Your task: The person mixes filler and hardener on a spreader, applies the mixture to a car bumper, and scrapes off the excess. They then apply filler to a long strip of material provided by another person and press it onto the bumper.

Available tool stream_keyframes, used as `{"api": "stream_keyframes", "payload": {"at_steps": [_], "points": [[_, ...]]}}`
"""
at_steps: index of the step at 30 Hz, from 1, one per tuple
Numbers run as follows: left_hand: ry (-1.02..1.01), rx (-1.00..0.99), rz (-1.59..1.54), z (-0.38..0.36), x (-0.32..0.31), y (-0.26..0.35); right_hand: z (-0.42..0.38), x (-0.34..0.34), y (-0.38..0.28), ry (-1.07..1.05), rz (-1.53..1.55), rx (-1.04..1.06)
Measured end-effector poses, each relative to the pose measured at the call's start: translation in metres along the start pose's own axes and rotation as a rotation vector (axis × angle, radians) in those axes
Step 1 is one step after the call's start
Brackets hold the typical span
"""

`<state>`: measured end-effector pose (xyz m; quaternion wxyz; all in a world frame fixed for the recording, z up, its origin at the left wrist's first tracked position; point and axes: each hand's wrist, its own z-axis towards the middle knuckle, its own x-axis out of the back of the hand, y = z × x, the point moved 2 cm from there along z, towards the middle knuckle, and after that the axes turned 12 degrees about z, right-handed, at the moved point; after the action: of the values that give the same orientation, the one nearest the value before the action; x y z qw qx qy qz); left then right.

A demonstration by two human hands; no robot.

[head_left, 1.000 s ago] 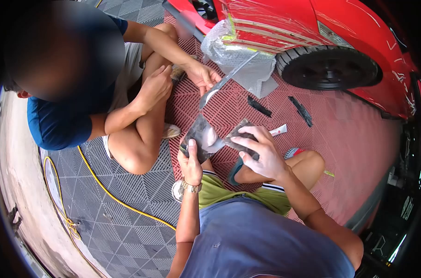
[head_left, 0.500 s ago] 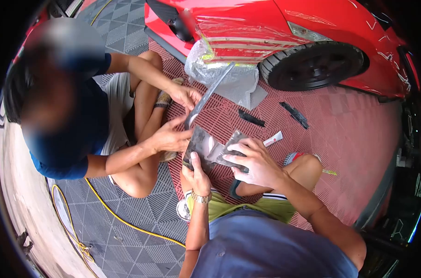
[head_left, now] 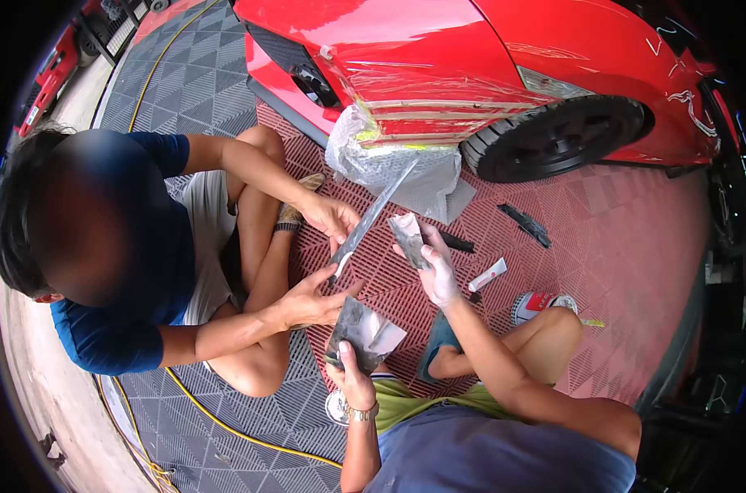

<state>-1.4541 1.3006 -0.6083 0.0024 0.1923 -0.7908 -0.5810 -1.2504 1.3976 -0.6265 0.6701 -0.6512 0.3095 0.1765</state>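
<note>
My left hand (head_left: 352, 380) grips a flat grey mixing plate (head_left: 366, 333) by its lower corner, thumb on top. Pale putty is smeared across the plate's right side. In my right hand (head_left: 440, 278), raised and apart from the plate, is a flat putty spreader (head_left: 408, 238) with pale putty along its upper edge. White residue coats my right fingers. Ahead of my hands, a co-worker's hands (head_left: 328, 220) hold a long dark strip (head_left: 373, 218) aslant; a pale patch of putty shows near its lower end.
A red car (head_left: 422, 49) stands ahead, its wheel (head_left: 562, 135) near plastic sheeting (head_left: 389, 164). A white tube (head_left: 488, 274), a dark fragment (head_left: 524, 225) and a tin (head_left: 541, 306) are on the tiled floor. A yellow cable (head_left: 225, 419) runs at left.
My right hand has lifted the putty spreader off the plate and moved it forward, turning it upright. My left hand and plate sit slightly lower in view. The co-worker still holds the strip.
</note>
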Motion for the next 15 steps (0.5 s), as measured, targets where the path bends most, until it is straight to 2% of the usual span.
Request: {"api": "stream_keyframes", "payload": {"at_steps": [5,6,13,15], "points": [[0.028,0.063,0.009,0.001,0.008,-0.005,0.01,-0.011,0.022,-0.022,-0.236,0.236],[0.015,0.066,0.007,0.001,0.01,-0.007,0.013,-0.018,0.022,-0.036,-0.284,0.34],[-0.014,0.091,-0.006,0.006,0.011,-0.002,0.036,-0.025,0.046,-0.033,-0.449,0.513],[-0.011,0.1,-0.002,0.006,0.012,-0.002,0.038,-0.025,0.05,-0.034,-0.52,0.492]]}}
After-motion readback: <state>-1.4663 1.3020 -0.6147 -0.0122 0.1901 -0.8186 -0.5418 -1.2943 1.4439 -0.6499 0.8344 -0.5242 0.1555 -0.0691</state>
